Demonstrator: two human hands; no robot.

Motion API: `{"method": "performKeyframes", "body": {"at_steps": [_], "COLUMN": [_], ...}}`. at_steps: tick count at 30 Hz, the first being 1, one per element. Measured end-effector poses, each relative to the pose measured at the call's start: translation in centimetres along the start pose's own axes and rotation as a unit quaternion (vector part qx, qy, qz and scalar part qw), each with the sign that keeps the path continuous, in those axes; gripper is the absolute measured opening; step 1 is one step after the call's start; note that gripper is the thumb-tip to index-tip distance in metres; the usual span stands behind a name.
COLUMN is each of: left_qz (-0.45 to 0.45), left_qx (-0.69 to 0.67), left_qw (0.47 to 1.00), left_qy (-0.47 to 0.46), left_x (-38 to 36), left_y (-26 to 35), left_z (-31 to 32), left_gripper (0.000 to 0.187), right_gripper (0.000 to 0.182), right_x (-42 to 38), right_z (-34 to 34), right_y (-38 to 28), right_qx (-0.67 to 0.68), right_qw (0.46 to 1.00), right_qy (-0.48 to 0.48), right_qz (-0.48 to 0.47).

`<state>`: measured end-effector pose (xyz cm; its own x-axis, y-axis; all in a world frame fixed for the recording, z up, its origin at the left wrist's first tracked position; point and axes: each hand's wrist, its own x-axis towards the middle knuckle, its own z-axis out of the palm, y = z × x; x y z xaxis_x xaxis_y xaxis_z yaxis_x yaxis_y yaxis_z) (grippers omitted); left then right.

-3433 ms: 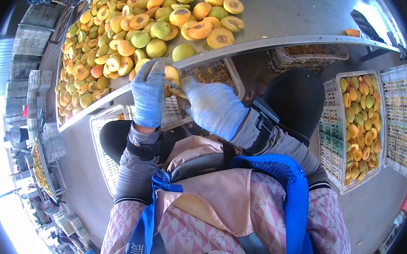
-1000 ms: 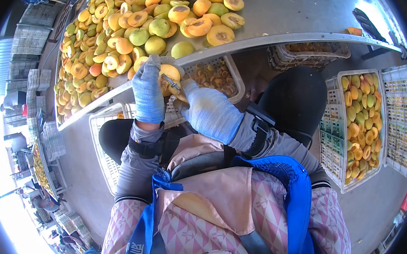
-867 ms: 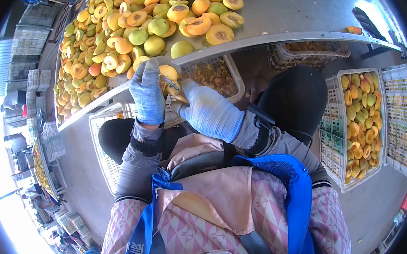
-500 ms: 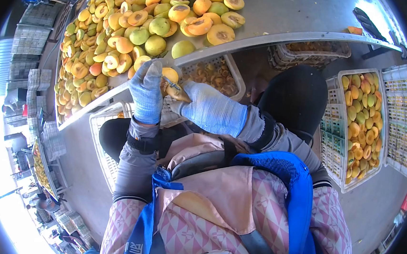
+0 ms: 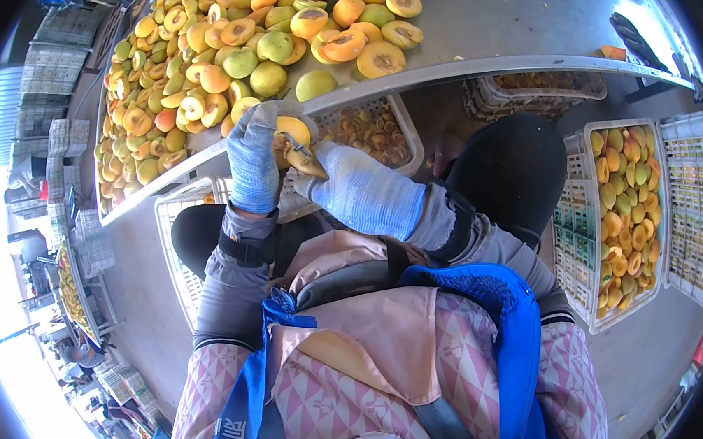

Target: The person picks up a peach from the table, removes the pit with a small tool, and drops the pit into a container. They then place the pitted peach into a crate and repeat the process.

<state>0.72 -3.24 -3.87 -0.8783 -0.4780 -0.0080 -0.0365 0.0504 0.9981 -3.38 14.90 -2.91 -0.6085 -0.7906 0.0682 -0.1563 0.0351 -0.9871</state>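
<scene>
My left hand (image 5: 253, 162), in a pale blue knitted glove, is closed around a halved apricot (image 5: 294, 128) just off the table's front edge. My right hand (image 5: 366, 189), gloved alike, grips a small pitting knife (image 5: 306, 162) with a brown handle. Its metal tip lies against the fruit's cut side; how deep it sits is hard to make out. Beyond both hands, a heap of halved apricots (image 5: 208, 51) covers the left of the metal table (image 5: 482, 23), some cut side up.
Below the table edge sits a white crate (image 5: 414, 134) with fruit pieces. Another crate (image 5: 561, 236) full of apricots stands on the floor at right, beside more stacked crates (image 5: 694, 205). My dark-clad knee (image 5: 508, 174) is under the table's front.
Both hands have shifted slightly, and the halved apricot and knife have turned a little between them. The heap looks unchanged.
</scene>
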Motion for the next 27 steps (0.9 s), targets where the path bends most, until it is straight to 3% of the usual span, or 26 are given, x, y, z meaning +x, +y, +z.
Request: {"method": "performKeyframes", "body": {"at_steps": [3, 6, 9, 11, 13, 15, 18, 21, 27], "left_qz": [-0.006, -0.029, 0.044, 0.202, 0.252, 0.195, 0.137, -0.041, -0.03], "left_qx": [-0.024, -0.052, 0.071, 0.243, 0.252, 0.104, 0.074, -0.096, -0.058], "left_qw": [0.999, 0.998, 0.993, 0.943, 0.928, 0.969, 0.983, 0.994, 0.998], "left_qy": [0.038, 0.013, 0.082, 0.1, 0.107, 0.108, 0.101, 0.026, 0.023], "left_x": [0.0, -0.4, -1.0, -1.0, -0.9, -0.9, -0.9, -0.6, -0.9], "left_y": [-0.5, 0.0, 1.0, 0.0, -0.4, -0.3, 0.5, 0.1, 0.8], "left_z": [0.5, 0.4, 1.8, 1.7, 1.9, 2.1, 2.4, 1.6, 1.6], "left_gripper": [0.029, 0.029, 0.026, 0.031, 0.03, 0.023, 0.024, 0.025, 0.031], "right_gripper": [0.032, 0.033, 0.033, 0.033, 0.033, 0.033, 0.033, 0.032, 0.031], "right_x": [-0.3, -0.4, -0.2, 0.1, 0.2, 0.1, 0.1, -0.4, -0.7], "right_z": [-0.2, -0.1, -0.1, 0.5, 0.5, 0.2, 1.3, 0.7, 0.0], "right_y": [-0.5, -0.3, -0.5, 0.5, 0.5, -0.1, 0.6, 0.3, -0.5], "right_qx": [-0.085, -0.103, 0.034, 0.054, 0.046, 0.014, -0.004, -0.116, -0.14], "right_qw": [0.996, 0.995, 0.999, 0.998, 0.999, 1.0, 0.998, 0.993, 0.99], "right_qy": [-0.004, 0.0, -0.013, 0.006, 0.006, -0.015, 0.042, 0.035, -0.002], "right_qz": [0.029, 0.013, 0.031, -0.013, -0.023, 0.0, -0.042, 0.009, 0.014]}}
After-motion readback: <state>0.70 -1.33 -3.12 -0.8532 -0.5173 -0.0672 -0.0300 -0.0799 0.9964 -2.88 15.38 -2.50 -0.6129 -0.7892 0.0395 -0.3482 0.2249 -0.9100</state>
